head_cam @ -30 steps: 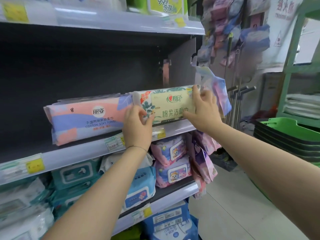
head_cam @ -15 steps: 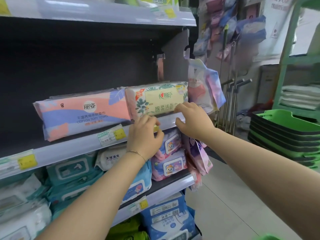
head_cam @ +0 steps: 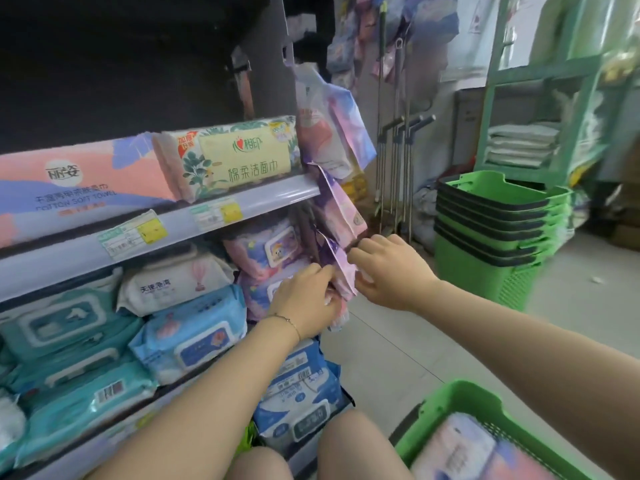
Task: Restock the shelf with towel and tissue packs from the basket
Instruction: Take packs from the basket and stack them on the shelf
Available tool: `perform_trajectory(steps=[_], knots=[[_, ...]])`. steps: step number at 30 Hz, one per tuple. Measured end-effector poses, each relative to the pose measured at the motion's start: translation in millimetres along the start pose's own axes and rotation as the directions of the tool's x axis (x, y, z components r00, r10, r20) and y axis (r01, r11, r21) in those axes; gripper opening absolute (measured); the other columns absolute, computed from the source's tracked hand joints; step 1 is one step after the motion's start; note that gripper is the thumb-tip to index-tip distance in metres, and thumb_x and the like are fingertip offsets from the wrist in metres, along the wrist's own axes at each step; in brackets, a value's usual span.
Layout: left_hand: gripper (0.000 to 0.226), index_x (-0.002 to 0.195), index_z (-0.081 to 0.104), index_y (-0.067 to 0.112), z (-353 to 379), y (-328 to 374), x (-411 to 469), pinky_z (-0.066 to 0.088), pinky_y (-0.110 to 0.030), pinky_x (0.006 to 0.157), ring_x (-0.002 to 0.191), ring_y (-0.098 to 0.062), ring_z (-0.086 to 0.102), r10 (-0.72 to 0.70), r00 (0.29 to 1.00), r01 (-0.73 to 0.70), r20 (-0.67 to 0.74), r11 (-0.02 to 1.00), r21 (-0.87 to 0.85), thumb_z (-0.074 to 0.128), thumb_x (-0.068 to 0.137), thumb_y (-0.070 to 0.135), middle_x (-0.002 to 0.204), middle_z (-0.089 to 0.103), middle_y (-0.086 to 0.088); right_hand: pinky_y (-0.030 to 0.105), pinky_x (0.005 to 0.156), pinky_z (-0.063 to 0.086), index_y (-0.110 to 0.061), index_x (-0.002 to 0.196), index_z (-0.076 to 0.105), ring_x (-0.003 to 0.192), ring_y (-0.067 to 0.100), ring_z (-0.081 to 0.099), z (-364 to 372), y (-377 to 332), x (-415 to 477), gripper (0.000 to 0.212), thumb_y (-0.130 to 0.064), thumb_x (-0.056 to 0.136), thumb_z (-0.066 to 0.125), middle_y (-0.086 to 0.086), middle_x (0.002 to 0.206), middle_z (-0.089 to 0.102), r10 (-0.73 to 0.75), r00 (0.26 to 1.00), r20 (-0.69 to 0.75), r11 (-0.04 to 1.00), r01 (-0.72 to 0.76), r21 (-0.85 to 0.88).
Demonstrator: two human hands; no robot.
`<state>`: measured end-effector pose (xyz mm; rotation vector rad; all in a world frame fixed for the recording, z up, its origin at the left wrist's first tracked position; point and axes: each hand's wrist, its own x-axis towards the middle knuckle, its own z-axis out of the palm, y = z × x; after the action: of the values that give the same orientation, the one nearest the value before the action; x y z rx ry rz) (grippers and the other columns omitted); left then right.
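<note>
Nine o'clock: pink-and-blue plastic-wrapped cotton towel pack (head_cam: 79, 188) lies on the grey metal shelf (head_cam: 173, 230). Just right of it, at eleven o'clock and touching it, is the cream-and-green floral facial towel pack (head_cam: 239, 157), long side out, no hand on it. A second ago both hands were on that pack, and half a second ago they were at the shelf rail. Now they are down at centre, below the shelf edge. So that pack reads as placed.

Centre: left hand (head_cam: 306, 299), thin bracelet on the wrist, fingers curled toward a hanging strip of purple-pink sachet packs (head_cam: 341, 216) at the shelf's end. Right hand (head_cam: 388, 271) is just past it at three o'clock of the left hand, fingers curled too, at the strip's lower edge. Motion blur: cannot tell whether either hand pinches the strip or only brushes past.

Two o'clock: stack of green plastic shopping baskets (head_cam: 495, 216) on the floor, well apart.

Five o'clock: green plastic mesh basket (head_cam: 460, 403), newly in view as the camera tips down, with a blurred pink-and-blue pack (head_cam: 460, 448) inside. Stock remains, so my guess is a reach into it comes next.
</note>
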<state>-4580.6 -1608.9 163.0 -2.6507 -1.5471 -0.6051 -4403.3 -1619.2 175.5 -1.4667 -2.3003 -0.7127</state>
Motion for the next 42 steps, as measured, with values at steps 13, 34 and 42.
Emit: perform_trajectory(steps=[13, 34, 42], knots=[[0.035, 0.122, 0.047, 0.021, 118.0, 76.2, -4.7, 0.041, -0.032, 0.089, 0.113, -0.025, 0.051, 0.197, 0.928, -0.176, 0.316, 0.98, -0.094, 0.052, 0.089, 0.032, 0.123, 0.049, 0.0, 0.031, 0.058, 0.043, -0.016, 0.081, 0.062, 0.064, 0.025, 0.057, 71.1, 51.6, -165.4, 0.021, -0.024, 0.064, 0.071, 0.0, 0.073, 0.057, 0.2, 0.954, 0.224, 0.979, -0.202, -0.014], [0.044, 0.132, 0.04, 0.024, 246.3, 146.5, -65.5, 0.045, -0.037, 0.088, 0.11, -0.027, 0.054, 0.369, 0.563, -0.409, 0.739, 0.902, -0.138, 0.049, 0.09, 0.031, 0.13, 0.048, -0.003, 0.03, 0.057, 0.043, -0.009, 0.076, 0.056, 0.067, 0.028, 0.056, 137.9, 28.2, -394.2, 0.01, -0.018, 0.08, 0.052, 0.007, 0.072, 0.057, 0.387, 0.604, 0.696, 0.841, -0.54, 0.001], [0.046, 0.135, 0.039, 0.025, 259.2, 154.6, -91.1, 0.042, -0.033, 0.088, 0.113, -0.025, 0.053, 0.397, 0.478, -0.426, 0.783, 0.885, -0.189, 0.048, 0.091, 0.029, 0.135, 0.045, 0.0, 0.036, 0.07, 0.055, -0.01, 0.114, 0.056, 0.084, 0.025, 0.061, 140.9, -10.1, -413.8, 0.03, -0.028, 0.092, 0.049, 0.007, 0.109, 0.06, 0.226, 0.182, 0.957, 0.792, -0.606, -0.072]])
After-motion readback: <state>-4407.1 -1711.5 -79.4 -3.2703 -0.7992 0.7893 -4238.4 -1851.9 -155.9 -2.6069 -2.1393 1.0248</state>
